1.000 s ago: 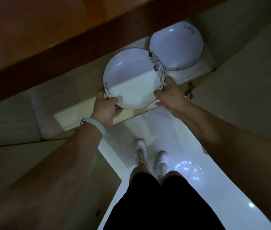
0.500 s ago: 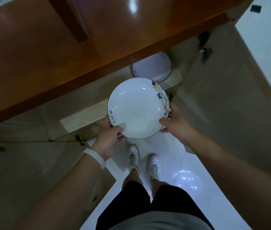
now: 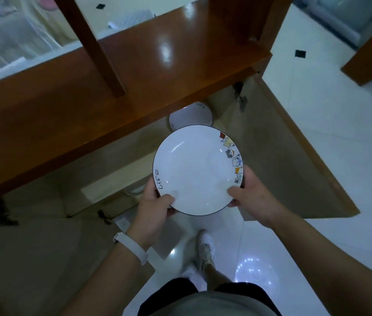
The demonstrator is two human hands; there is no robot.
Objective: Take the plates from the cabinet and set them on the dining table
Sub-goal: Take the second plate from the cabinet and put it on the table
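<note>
Two hands are gripping one white plate [image 3: 195, 169] — the left hand [image 3: 155, 207] and right hand [image 3: 247, 196] are each closing their fingers [image 3: 165, 198] over its near rim, thumbs lying on top. In the head view, the plate is now sitting clear of the cabinet [image 3: 283, 160], raised in front of the wooden counter [image 3: 112, 92], where a second earlier it was still over the shelf. So the carry is likely beginning. Being round, it is showing no long axis; it is facing up, near level, cat print to the right. A second plate [image 3: 190, 116] is waiting inside.
</note>
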